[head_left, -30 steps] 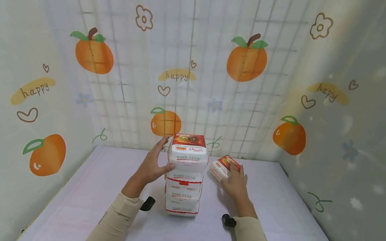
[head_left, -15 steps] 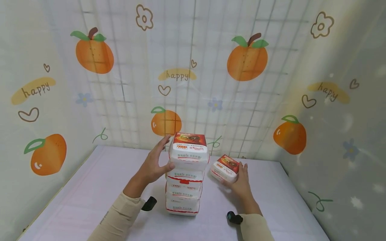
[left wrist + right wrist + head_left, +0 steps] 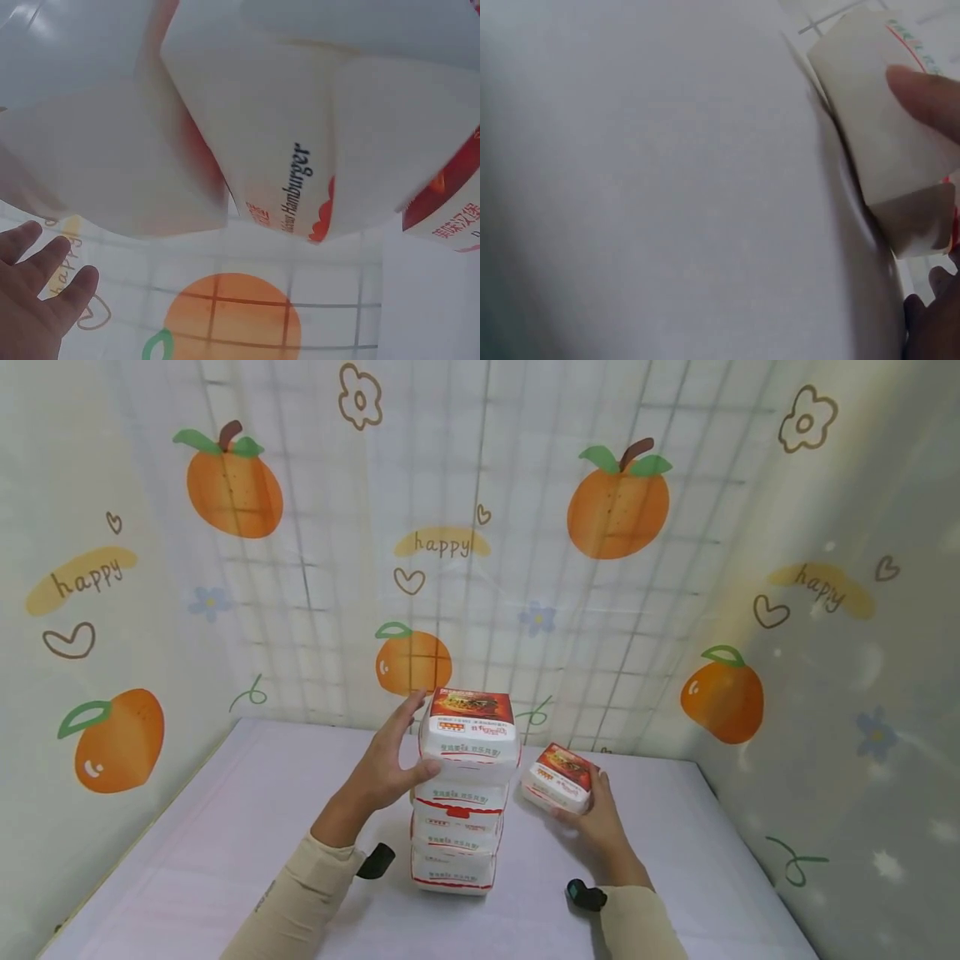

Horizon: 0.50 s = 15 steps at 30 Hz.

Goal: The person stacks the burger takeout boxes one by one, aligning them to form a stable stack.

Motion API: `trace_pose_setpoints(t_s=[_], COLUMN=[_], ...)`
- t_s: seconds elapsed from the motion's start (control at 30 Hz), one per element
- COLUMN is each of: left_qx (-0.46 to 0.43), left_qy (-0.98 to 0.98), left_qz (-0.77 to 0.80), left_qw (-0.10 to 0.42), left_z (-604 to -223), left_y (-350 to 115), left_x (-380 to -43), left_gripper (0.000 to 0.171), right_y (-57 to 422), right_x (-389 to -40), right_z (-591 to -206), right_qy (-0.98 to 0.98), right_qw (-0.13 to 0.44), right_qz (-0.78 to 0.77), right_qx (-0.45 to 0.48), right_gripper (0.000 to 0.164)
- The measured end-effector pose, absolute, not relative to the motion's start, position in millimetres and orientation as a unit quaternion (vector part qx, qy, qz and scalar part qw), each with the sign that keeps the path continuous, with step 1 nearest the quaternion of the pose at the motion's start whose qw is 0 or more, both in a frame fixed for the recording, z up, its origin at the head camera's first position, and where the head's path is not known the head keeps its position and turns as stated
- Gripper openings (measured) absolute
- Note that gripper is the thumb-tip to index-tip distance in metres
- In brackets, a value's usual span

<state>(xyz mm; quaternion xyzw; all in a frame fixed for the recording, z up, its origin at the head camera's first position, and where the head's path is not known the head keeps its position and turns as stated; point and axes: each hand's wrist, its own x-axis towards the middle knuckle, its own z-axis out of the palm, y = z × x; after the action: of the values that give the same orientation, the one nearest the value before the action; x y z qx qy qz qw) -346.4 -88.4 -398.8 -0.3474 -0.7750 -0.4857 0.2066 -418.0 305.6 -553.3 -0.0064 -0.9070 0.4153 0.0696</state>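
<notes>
In the head view, several white paper hamburger boxes stand in a slightly uneven stack [image 3: 456, 839]; its top box [image 3: 468, 752] shows a red burger picture. My left hand [image 3: 378, 772] is at the stack's upper left, thumb toward the front of the top box and the fingers extended up along its side. The left wrist view shows those fingers [image 3: 67, 289] spread beside the boxes. Right of the stack, my right hand [image 3: 603, 827] grips a single hamburger box [image 3: 558, 781] by its right side. In the right wrist view, the thumb [image 3: 922, 97] lies across that box's side.
A white cloth covers the table [image 3: 300, 768], whose back edge lies close behind the boxes. Beyond it hangs a pale curtain [image 3: 315, 460] with orange prints, over a wire grid. Dark wrist cameras [image 3: 587, 896] sit at both sleeves.
My right hand has shifted from over the single box to its right side, uncovering more of the printed top. The left hand stays at the stack with little change.
</notes>
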Motion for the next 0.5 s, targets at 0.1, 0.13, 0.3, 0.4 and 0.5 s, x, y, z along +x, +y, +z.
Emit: trace_pose_setpoints(t_s=[0.1, 0.13, 0.3, 0.4, 0.5], left_qx=[-0.345, -0.344, -0.343, -0.344, -0.345], left_qy=[-0.776, -0.776, -0.774, -0.774, -0.773], left_qz=[-0.487, -0.486, -0.486, -0.485, -0.486], left_qw=[0.206, 0.207, 0.216, 0.217, 0.215], left_z=[-397.1, -396.9, -395.1, -393.9, -392.8], left_y=[-87.4, -87.2, -86.4, -86.1, -86.0], left_x=[-345.6, -345.5, -344.8, -343.9, -342.8], left_gripper=[0.092, 0.092, 0.093, 0.093, 0.094], right_y=[304.9, 304.8, 305.0, 304.6, 303.1], right_x=[-417.7, -417.3, -414.4, -411.9, -409.0], right_z=[-552.8, -552.6, -551.9, -550.9, -548.4], right_qy=[-0.909, -0.910, -0.905, -0.898, -0.893], right_qw=[0.078, 0.080, 0.117, 0.138, 0.139], right_qz=[0.409, 0.407, 0.410, 0.418, 0.427], right_qx=[-0.008, -0.008, 0.008, 0.016, 0.012], right_gripper=[0.124, 0.122, 0.113, 0.107, 0.105])
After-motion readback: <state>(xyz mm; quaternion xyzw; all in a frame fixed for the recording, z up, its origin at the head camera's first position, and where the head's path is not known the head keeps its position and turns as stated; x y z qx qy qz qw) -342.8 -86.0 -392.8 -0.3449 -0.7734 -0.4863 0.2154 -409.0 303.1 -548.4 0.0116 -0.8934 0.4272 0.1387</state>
